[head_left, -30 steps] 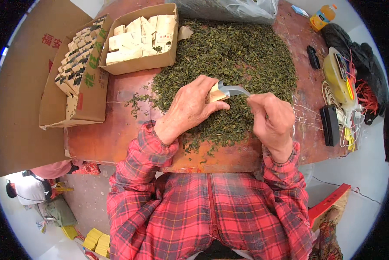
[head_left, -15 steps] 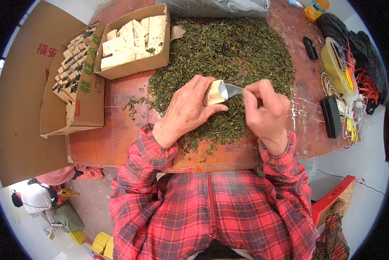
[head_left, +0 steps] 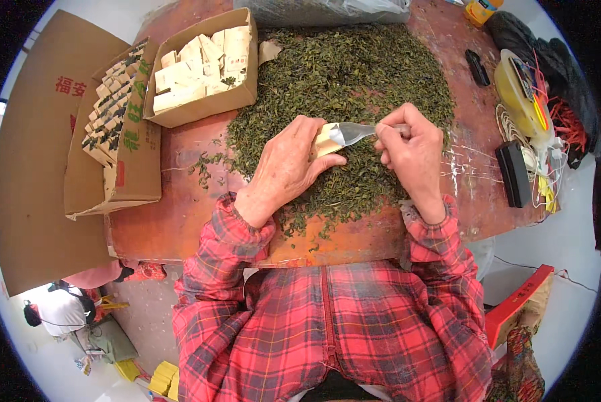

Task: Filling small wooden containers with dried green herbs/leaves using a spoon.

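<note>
My left hand (head_left: 284, 161) is closed around a small cream paper packet (head_left: 325, 142), thumb below and fingers above. The packet's mouth faces right, and a silvery lining shows there. Between the thumb and fingers of my right hand (head_left: 416, 151) is the handle of a small shiny spoon (head_left: 361, 132). Its wide end lies at the packet's mouth; how far it reaches inside is hard to see. Beneath both hands a broad heap of dried green tea leaves (head_left: 354, 74) spreads over the red table (head_left: 200, 231).
At the left stands a cardboard box (head_left: 136, 181) with rows of upright packets. A smaller carton (head_left: 203, 114) behind it holds loose cream packets. On the right lie a black case (head_left: 513, 174), a yellow tub (head_left: 515, 100) and white cables. An orange-capped bottle (head_left: 480, 12) stands far right.
The spoon has turned level and its wide end now meets the packet's mouth. My right hand has shifted slightly up and left, and the packet has tilted a little.
</note>
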The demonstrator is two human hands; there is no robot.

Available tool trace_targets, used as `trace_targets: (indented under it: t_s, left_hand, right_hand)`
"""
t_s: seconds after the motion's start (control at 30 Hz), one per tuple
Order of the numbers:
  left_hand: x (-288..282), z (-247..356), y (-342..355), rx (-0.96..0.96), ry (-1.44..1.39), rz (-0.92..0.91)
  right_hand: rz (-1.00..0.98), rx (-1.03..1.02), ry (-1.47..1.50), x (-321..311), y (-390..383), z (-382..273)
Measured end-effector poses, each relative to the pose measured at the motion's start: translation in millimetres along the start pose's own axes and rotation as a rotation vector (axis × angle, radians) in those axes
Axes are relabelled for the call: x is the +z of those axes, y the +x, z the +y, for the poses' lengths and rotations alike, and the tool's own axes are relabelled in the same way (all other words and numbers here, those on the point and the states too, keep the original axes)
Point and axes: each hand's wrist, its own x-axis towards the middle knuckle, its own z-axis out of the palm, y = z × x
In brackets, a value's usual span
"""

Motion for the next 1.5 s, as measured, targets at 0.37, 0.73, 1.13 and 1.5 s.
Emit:
trace_targets:
  t_s: [0.37,0.73,1.13,1.5]
  left_hand:
    - [0,1,1,0.018,0.022,0.004]
    - [-1,1,-1,0.036,0.027,0.023]
    - [9,-2,-4,0.033,0.019,0.054]
    - [2,-2,-4,0.02,-0.013,0.07]
  right_hand:
    - [0.086,-0.136,-0.118,-26,-12,-5]
    - [0.025,-0.238,-0.576,-46,-34,0]
    - [0.012,-0.029,-0.258,-1,-26,32]
    - [-0.076,0.352,0.13,-9,-15,31]
